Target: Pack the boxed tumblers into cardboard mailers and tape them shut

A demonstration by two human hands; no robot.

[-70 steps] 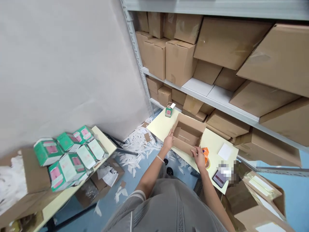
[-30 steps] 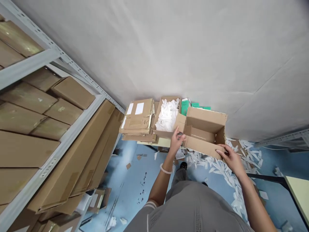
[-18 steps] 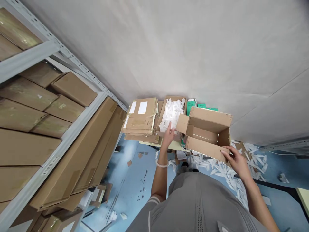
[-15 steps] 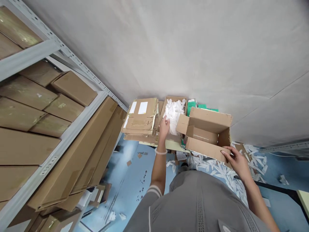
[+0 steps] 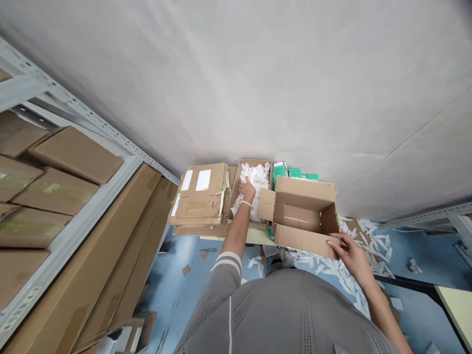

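My left hand (image 5: 247, 190) is down among the white packing strips (image 5: 261, 173) that fill a narrow cardboard box (image 5: 255, 162). Its fingers bend into the strips, and the fingertips are partly hidden. To the right stands a larger open cardboard box (image 5: 305, 240), its flaps spread and bare cardboard showing inside. My right hand (image 5: 348, 253) pinches the near right corner of this box's front flap between thumb and fingers. One side flap (image 5: 266, 204) of the open box leans toward the strip-filled box.
Flattened cartons (image 5: 201, 201) with white labels are stacked at left. Green-and-white boxes (image 5: 280, 170) stand behind the open box. Shelving (image 5: 99, 194) loaded with cartons runs along the left. Loose white strips (image 5: 341, 275) litter the blue floor (image 5: 188, 290). A wall (image 5: 236, 88) rises behind.
My left hand has reached farther into the white strips. My right hand keeps its hold on the open box's flap. The view has shifted, with the boxes sitting lower and more to the left.
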